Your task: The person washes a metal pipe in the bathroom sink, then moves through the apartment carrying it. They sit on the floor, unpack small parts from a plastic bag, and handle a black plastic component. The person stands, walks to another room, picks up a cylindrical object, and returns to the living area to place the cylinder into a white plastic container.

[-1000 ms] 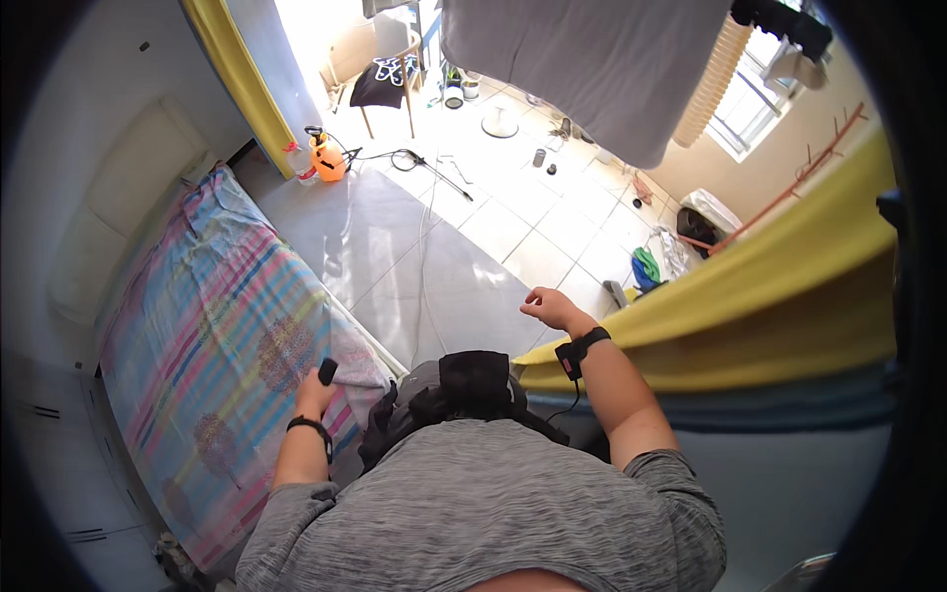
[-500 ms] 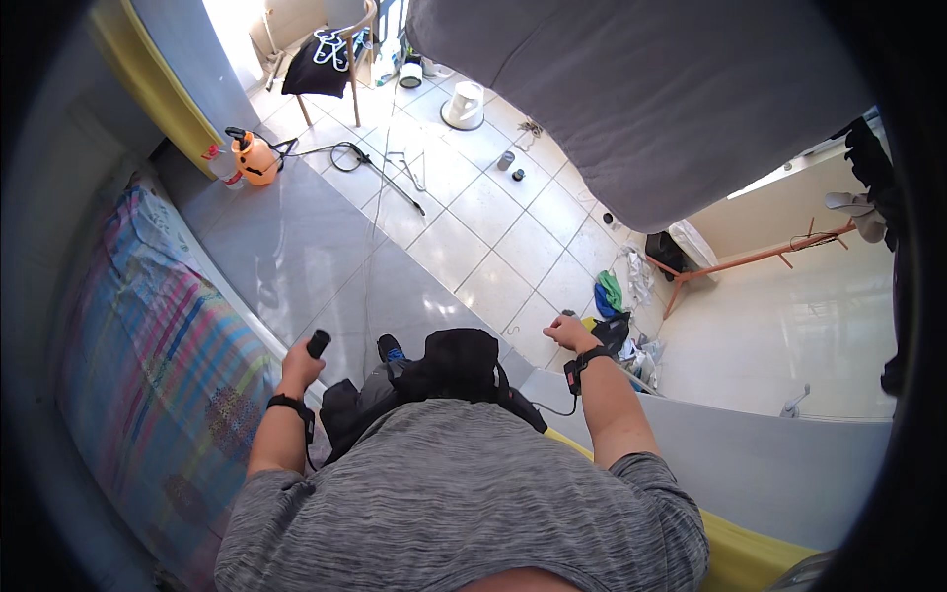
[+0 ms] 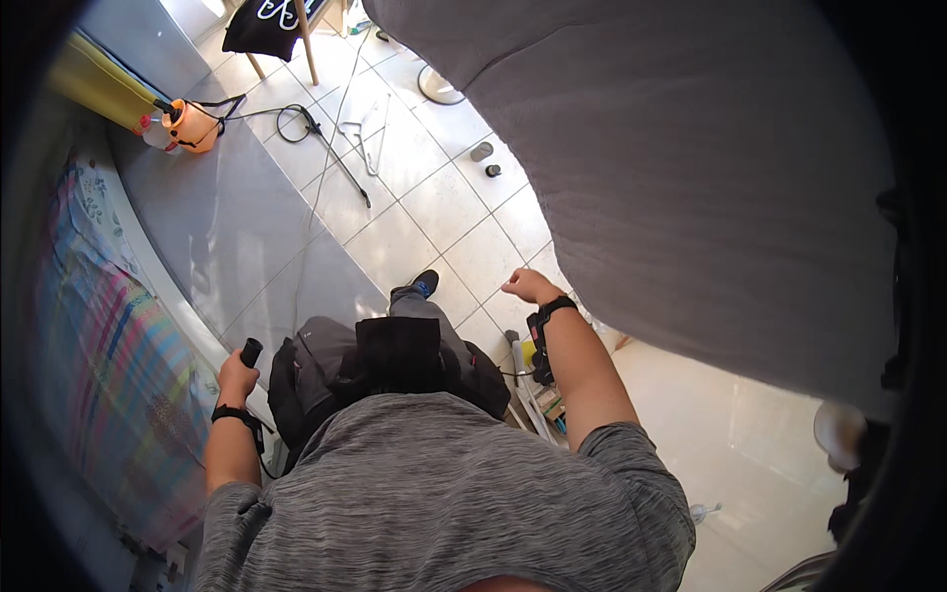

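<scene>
My left hand is closed around a short black cylinder, whose end sticks up past the fingers. It is at my left side, near a bed with a checked, flowered cover. My right hand is raised in front of me with curled fingers, and I see nothing in it. Just beyond it hangs a large grey quilt, filling the upper right; the hand looks close to its lower edge, but I cannot tell whether they touch. Each wrist wears a black strap.
On the tiled floor ahead lie a white hanger and a black spray wand joined by hose to an orange sprayer. Two small dark containers stand farther right. A chair holding a black cloth is at the back.
I have stepped forward, one shoe now out on the tiles. The grey quilt now fills more of the view and hides the clothes rack. My left hand still grips the black cylinder.
</scene>
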The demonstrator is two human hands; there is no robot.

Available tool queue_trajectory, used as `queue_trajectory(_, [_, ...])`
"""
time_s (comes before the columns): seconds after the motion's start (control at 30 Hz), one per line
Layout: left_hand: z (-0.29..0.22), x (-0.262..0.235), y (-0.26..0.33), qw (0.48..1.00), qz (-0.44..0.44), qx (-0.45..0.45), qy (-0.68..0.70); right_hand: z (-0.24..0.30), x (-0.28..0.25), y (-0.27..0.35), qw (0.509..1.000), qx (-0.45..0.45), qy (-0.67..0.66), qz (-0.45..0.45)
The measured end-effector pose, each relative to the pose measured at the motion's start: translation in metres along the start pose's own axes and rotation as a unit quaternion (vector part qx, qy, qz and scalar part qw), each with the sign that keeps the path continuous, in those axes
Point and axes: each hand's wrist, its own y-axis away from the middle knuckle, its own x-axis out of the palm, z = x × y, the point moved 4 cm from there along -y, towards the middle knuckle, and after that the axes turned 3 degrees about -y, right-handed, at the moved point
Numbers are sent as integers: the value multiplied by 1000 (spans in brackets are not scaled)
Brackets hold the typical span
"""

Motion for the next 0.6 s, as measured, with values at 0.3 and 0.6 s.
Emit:
queue_trajectory(0.3, [-132,9,-47,998,8,-33,57,64,-102,-178,983,32,170,65])
queue_trajectory(0.6, [-176,112,-173,990,27,-98,96,12,-110,-414,955,168,240,44])
